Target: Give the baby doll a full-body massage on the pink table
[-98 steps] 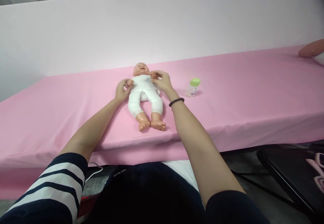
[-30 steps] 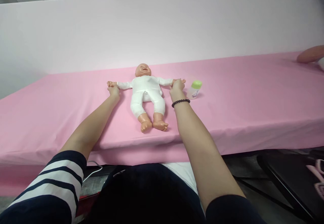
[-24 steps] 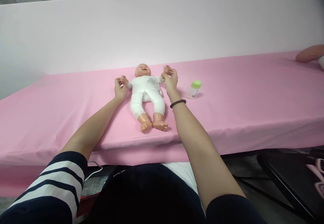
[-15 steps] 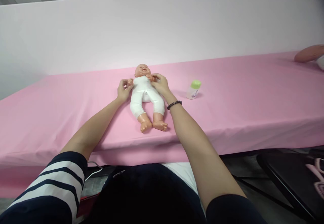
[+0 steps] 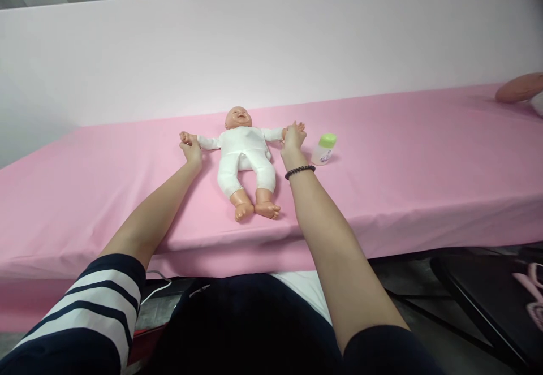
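Note:
A baby doll with a white cloth body lies on its back on the pink-covered table, its bare feet toward me. Both of its arms are stretched out sideways. My left hand is closed around the doll's forearm near the wrist on the left side. On the other side, my right hand grips the doll's other wrist, and the small fingers stick out past mine. Just right of that hand stands a clear bottle with a green cap, not touched.
A white partition rises behind the table. At the far right edge part of another doll shows. Below the table on the right is a black chair with a pink item on it. A white cable hangs at the front left.
My hands have moved apart, drawing the doll's arms from beside its chest out to both sides. The doll's body and the bottle have stayed in place.

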Tool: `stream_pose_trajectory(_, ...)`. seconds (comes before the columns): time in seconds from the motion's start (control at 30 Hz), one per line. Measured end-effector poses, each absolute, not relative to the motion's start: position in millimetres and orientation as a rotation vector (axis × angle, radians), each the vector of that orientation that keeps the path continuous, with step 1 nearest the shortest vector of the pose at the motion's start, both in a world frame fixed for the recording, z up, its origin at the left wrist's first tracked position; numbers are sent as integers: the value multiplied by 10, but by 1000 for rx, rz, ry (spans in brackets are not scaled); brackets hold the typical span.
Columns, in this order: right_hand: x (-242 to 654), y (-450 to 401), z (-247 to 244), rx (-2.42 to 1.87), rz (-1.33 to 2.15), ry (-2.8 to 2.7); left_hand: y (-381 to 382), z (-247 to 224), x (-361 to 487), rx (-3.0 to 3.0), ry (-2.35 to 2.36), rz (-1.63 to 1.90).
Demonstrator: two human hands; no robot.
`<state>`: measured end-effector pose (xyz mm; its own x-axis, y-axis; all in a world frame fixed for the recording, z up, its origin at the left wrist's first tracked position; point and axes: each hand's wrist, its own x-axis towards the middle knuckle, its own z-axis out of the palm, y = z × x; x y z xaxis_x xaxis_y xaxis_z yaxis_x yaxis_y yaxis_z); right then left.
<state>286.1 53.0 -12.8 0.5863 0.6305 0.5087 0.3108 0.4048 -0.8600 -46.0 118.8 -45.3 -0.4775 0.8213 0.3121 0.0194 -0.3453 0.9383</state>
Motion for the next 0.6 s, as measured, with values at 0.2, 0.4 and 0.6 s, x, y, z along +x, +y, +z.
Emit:
stream_pose_trajectory(0.2, 2368, 236, 109, -1179, 386, -1260, 849, -360, -258, 1975, 992, 1515)
stream_pose_trajectory(0.4, 2184, 41, 110, -1110, 275, -1560, 759, -334, -202, 2035, 1041, 1453)
stream_pose_trajectory(0.6, 2464, 372, 10, -1150, 255, -1005, 1082, -389, -372, 1341, 1239, 1767)
